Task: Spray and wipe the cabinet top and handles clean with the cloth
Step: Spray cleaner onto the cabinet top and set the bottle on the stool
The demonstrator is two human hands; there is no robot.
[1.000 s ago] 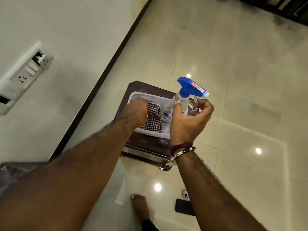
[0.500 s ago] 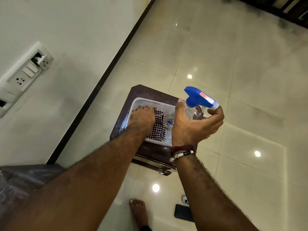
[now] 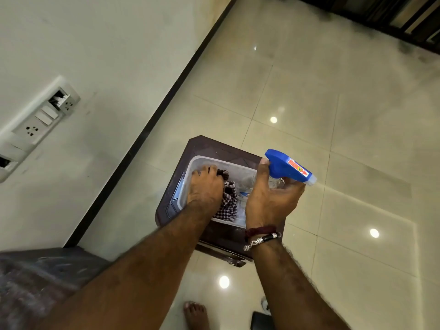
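- Cloth (image 3: 227, 202), the checkered one, is sitting inside a clear plastic tub (image 3: 190, 182), bunched up toward the middle of it.
- My left hand (image 3: 206, 186) is down in that tub on top of the cloth, fingers curled into the fabric at the far end, so I've got a grip on it.
- My right hand (image 3: 270, 198) is wrapped around the neck of the spray bottle (image 3: 285, 167), thumb up against the back of the blue trigger head. Bottle's held above the right side of the tub, nozzle pointing off to the right and away from me.
- Tub sits on a small dark brown table (image 3: 214, 146), which is just beside the wall.
- Bracelets (image 3: 262, 236) on my right wrist, a dark red thread one and a black and silver one.
- Head view also catches my bare foot (image 3: 196, 314) on the glossy tiled floor (image 3: 357, 115), with a dark phone (image 3: 262, 321) lying near it.
- Switch and socket panel (image 3: 35, 125) is on the wall to the left.
- Something grey and blurry at bottom left, can't tell what it is.
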